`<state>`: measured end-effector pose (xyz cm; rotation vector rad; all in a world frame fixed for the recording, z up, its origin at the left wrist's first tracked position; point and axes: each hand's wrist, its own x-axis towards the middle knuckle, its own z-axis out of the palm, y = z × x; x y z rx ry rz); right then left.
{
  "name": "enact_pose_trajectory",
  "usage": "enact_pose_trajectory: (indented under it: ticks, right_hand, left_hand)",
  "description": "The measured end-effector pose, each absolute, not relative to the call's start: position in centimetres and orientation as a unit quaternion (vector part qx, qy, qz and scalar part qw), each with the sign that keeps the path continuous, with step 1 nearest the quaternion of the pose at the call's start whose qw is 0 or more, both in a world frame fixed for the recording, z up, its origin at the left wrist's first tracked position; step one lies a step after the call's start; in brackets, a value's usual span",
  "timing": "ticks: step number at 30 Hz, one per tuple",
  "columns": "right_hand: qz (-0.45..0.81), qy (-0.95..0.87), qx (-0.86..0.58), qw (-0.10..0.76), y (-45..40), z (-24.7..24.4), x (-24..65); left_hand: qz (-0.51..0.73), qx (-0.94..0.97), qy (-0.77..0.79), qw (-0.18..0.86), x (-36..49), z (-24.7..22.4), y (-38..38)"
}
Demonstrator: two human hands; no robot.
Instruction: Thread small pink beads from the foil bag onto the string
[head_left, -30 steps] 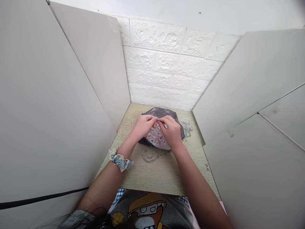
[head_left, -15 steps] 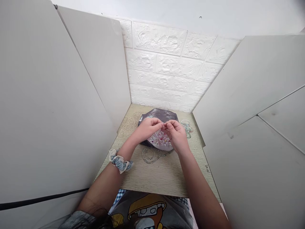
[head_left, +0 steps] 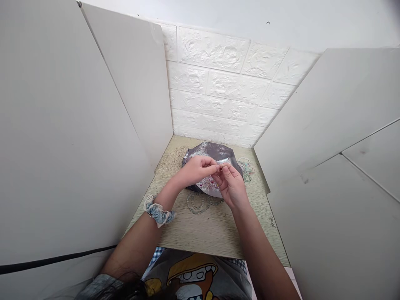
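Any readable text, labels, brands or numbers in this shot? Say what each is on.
None readable. The cartoon-print T-shirt shows a drawing with no legible letters in view; no text can be made out on the shiny grey fabric or the wood-grain board.

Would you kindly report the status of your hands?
Left hand, right hand pinching small red bead, above silvery fabric holding beads. Nothing in the way.
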<state>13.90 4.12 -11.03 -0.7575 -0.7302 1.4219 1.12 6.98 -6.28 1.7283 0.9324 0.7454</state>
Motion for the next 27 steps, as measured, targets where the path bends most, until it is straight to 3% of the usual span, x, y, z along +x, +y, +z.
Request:
enact_pose_trajectory:
  ticks: [27]
  right_hand:
    - [0.640, -0.277, -0.317, 0.643, 3.86, -11.09, 13.50]
  left_hand:
    - [0.319, 0.730, 0.384, 0.467, 1.27, -6.57, 6.80]
